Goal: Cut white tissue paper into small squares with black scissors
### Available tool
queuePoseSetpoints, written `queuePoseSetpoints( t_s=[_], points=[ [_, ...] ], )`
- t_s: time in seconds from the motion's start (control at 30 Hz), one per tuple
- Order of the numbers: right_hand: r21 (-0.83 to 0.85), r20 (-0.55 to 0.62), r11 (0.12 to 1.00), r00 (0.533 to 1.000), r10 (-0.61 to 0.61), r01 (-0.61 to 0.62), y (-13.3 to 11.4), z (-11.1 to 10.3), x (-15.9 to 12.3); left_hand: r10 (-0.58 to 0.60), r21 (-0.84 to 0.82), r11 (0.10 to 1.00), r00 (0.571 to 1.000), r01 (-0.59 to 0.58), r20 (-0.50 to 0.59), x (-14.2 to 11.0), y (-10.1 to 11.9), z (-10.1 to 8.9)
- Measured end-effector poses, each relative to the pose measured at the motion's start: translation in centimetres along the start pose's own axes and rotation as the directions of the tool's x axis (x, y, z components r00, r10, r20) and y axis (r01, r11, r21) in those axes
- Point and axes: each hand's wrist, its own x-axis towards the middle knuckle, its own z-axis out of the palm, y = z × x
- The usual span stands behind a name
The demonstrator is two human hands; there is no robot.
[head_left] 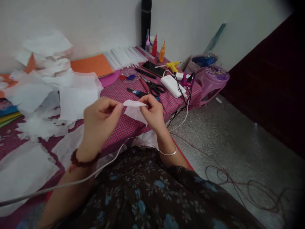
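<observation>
A small piece of thin white paper [134,112] is stretched between my two hands above the front of the checked cloth. My left hand [101,119] pinches its left tip between thumb and forefinger. On the other side, my right hand [153,111] grips the right end, fingers closed. The paper's upper edge looks folded over, and a loose flap hangs below it. Just beyond my right hand lie a blue and black cutter [137,92] and black-handled scissors [156,88].
White paper sheets [78,95] pile up at left, near orange sheets [92,65]. Behind stand paint bottles [154,46]. A phone [154,68], a yellow glue gun [172,66] and a white power bank [172,86] lie at right. A white cable [111,162] crosses my left forearm.
</observation>
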Motion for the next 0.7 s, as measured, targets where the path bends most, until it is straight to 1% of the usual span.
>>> queuePoseSetpoints(
  t_s=[0.03, 0.07, 0.1, 0.13, 0.17, 0.23, 0.27, 0.3, 0.33, 0.4, 0.47, 0.57, 0.7],
  points=[
    [-0.042, 0.003, 0.999, 1.0, -0.03, 0.03, -0.5, 0.1, -0.2, -0.082, -0.078, 0.994, 0.996, 0.081, -0.016, -1.4, 0.4, 0.2],
    [-0.07, 0.004, 0.995, 0.998, -0.069, 0.069, -0.9, 0.3, -0.3, -0.152, -0.15, 0.976, 0.988, 0.156, 0.039, -2.6, 0.7, 0.4],
    [-0.082, 0.005, 0.99, 0.993, -0.114, 0.114, -1.4, 0.6, -0.5, -0.211, -0.231, 0.944, 0.97, 0.234, 0.122, -3.6, 0.8, 0.6],
    [-0.084, 0.005, 0.983, 0.987, -0.161, 0.161, -1.7, 0.9, -0.6, -0.266, -0.32, 0.892, 0.943, 0.319, 0.199, -4.4, 0.7, 0.7],
    [-0.084, 0.009, 0.976, 0.979, -0.203, 0.203, -2.0, 1.3, -0.7, -0.312, -0.409, 0.823, 0.915, 0.395, 0.254, -5.0, 0.6, 0.8],
    [-0.084, 0.032, 0.959, 0.963, -0.268, 0.27, -2.5, 2.2, -1.0, -0.392, -0.572, 0.655, 0.869, 0.494, 0.302, -5.5, 0.2, 0.8],
    [-0.084, 0.062, 0.952, 0.955, -0.288, 0.293, -2.6, 2.6, -1.2, -0.425, -0.634, 0.581, 0.855, 0.51, 0.297, -5.5, 0.0, 0.7],
    [-0.086, 0.098, 0.947, 0.949, -0.3, 0.308, -2.7, 3.0, -1.5, -0.45, -0.676, 0.529, 0.845, 0.514, 0.29, -5.4, -0.2, 0.6],
    [-0.09, 0.142, 0.944, 0.942, -0.303, 0.317, -2.7, 3.4, -1.7, -0.468, -0.701, 0.497, 0.838, 0.511, 0.279, -5.3, -0.4, 0.3],
    [-0.106, 0.225, 0.941, 0.93, -0.291, 0.32, -2.6, 4.1, -2.2, -0.486, -0.725, 0.481, 0.838, 0.493, 0.248, -5.2, -0.8, -0.2],
    [-0.128, 0.28, 0.941, 0.922, -0.267, 0.312, -2.5, 4.6, -2.5, -0.492, -0.737, 0.481, 0.842, 0.475, 0.221, -5.2, -1.3, -0.5],
    [-0.153, 0.32, 0.942, 0.916, -0.24, 0.3, -2.4, 5.2, -2.8, -0.504, -0.75, 0.469, 0.839, 0.467, 0.207, -5.5, -2.0, -0.7],
    [-0.178, 0.345, 0.943, 0.916, -0.207, 0.28, -2.3, 5.5, -2.9, -0.508, -0.751, 0.46, 0.834, 0.475, 0.216, -5.8, -2.2, -0.6]
  ],
)
